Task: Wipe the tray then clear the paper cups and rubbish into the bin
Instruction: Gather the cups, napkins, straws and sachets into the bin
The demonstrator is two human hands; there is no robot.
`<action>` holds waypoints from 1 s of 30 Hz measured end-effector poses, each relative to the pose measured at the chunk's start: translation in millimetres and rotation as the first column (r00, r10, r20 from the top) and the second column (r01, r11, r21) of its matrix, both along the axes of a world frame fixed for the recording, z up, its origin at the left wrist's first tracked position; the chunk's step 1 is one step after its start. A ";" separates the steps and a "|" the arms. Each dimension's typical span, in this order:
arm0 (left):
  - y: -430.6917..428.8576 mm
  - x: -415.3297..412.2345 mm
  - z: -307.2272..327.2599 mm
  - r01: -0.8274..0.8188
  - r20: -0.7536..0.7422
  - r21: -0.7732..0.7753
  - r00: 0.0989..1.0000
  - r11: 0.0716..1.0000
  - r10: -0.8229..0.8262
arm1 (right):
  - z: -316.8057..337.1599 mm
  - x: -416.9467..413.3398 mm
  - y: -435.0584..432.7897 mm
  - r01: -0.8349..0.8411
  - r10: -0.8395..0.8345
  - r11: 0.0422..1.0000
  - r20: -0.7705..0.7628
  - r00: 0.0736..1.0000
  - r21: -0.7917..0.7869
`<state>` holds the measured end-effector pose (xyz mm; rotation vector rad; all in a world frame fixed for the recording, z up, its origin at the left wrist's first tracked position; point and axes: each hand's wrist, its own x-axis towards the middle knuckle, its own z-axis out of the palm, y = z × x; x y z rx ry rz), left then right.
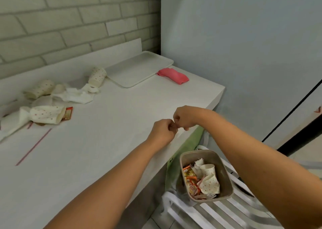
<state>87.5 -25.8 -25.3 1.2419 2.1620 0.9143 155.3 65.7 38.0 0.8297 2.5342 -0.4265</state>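
A white tray point(139, 69) lies bare at the back of the white counter, with a pink cloth point(173, 75) just to its right. Three dotted paper cups lie on their sides at the left: one by the tray point(97, 76), one further left point(40, 89), one nearest me point(48, 114). Crumpled white napkins point(76, 94) and a red wrapper point(68, 113) lie among them. My left hand point(162, 130) and my right hand point(184, 117) are curled, knuckles touching, over the counter's near edge. Neither visibly holds anything.
A beige bin point(224, 180) holding cups and wrappers stands on a white slatted chair point(217, 213) below the counter's right edge. A thin red straw point(34, 146) lies on the counter. A brick wall runs behind and a plain wall to the right.
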 end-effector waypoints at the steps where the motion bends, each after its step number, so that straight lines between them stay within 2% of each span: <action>1: -10.2 -15.7 2.3 -0.044 -0.033 0.033 0.998 0.999 0.045 | 2.8 -12.0 -7.8 -0.014 0.014 1.000 -0.063 0.998 -0.001; 4: -38.9 -61.0 4.5 -0.198 -0.083 0.095 0.975 0.976 0.206 | 5.3 -37.8 -31.2 -0.080 0.083 0.997 -0.159 0.984 0.021; 11: -127.0 -181.6 -2.8 -0.535 -0.242 0.059 0.811 0.842 0.533 | -7.5 -98.4 -79.4 -0.165 0.157 0.985 -0.138 0.978 -0.051; 14: -162.0 -215.9 -2.8 -0.627 -0.364 0.004 0.725 0.779 0.585 | -6.8 -122.5 -95.5 -0.176 0.166 0.981 -0.125 0.978 -0.079; 17: -191.0 -241.1 -1.1 -0.684 -0.460 -0.104 0.676 0.722 0.575 | -6.7 -149.2 -114.8 -0.203 0.192 0.975 -0.123 0.974 -0.092; 20: -212.8 -256.2 1.2 -0.703 -0.492 -0.281 0.690 0.653 0.531 | -8.4 -174.4 -134.5 -0.218 0.204 0.970 -0.123 0.971 -0.110; 22: -224.9 -263.9 0.9 -0.681 -0.454 -0.368 0.726 0.633 0.517 | -10.2 -190.9 -146.7 -0.222 0.205 0.966 -0.130 0.970 -0.129; 26: -240.0 -273.4 0.6 -0.611 -0.383 -0.377 0.787 0.696 0.483 | -17.1 -218.9 -166.2 -0.170 0.126 0.963 -0.207 0.970 -0.210; 30: -246.6 -271.2 4.4 -0.489 -0.374 -0.422 0.861 0.763 0.345 | -32.1 -246.1 -183.1 -0.025 -0.100 0.932 -0.323 0.941 -0.361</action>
